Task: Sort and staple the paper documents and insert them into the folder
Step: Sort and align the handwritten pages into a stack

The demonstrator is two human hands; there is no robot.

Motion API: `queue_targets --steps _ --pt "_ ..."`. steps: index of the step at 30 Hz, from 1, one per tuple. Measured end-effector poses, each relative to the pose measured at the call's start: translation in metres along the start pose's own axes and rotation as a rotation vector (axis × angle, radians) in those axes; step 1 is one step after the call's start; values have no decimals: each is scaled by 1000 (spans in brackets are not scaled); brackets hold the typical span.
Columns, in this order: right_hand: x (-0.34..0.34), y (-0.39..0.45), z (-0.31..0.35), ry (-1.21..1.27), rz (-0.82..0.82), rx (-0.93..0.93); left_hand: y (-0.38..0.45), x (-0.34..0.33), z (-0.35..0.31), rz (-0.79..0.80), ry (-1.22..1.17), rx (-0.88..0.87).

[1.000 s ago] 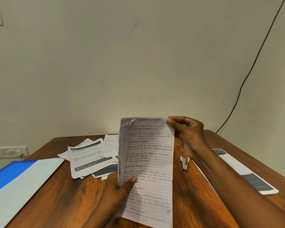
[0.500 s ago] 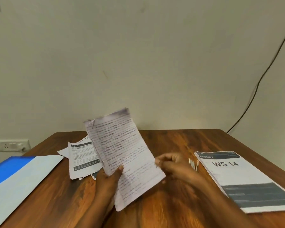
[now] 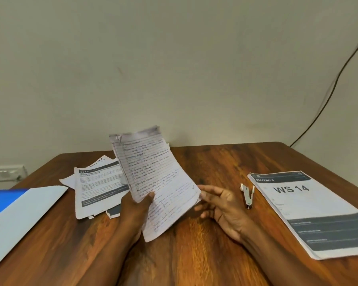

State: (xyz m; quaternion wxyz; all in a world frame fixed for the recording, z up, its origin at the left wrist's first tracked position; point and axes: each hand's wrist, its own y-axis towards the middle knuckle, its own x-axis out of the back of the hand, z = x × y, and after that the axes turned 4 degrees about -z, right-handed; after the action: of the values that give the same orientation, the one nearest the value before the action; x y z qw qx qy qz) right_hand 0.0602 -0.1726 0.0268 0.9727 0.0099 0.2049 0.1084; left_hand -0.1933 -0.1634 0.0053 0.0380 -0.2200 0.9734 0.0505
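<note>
head view, down over table [image 3: 215, 162]

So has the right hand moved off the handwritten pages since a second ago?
Yes. The right hand dropped from the handwritten pages top corner toward the table, beside the stapler.

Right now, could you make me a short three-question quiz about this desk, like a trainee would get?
1. True or false: the left hand holds the handwritten sheets up off the table.
2. Which lies between the right hand and the WS 14 document? A) the stapler B) the blue folder C) the printed pile
3. Fill in: the right hand's fingers are ____, gripping nothing.

Key: 1 true. 2 A. 3 open; they spread loosely beside the sheets' right edge.
</note>
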Motion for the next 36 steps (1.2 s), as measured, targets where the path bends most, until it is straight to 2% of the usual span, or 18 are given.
queue_targets --steps 8,26,36 --pt "-2 -5 -1 -73 -60 55 -7 2 -4 10 29 -29" --pt "1 -9 -1 -105 -79 106 -9 6 -3 30 6 -23" --pt "4 -2 -3 -41 -71 105 -7 6 -1 36 60 -22"
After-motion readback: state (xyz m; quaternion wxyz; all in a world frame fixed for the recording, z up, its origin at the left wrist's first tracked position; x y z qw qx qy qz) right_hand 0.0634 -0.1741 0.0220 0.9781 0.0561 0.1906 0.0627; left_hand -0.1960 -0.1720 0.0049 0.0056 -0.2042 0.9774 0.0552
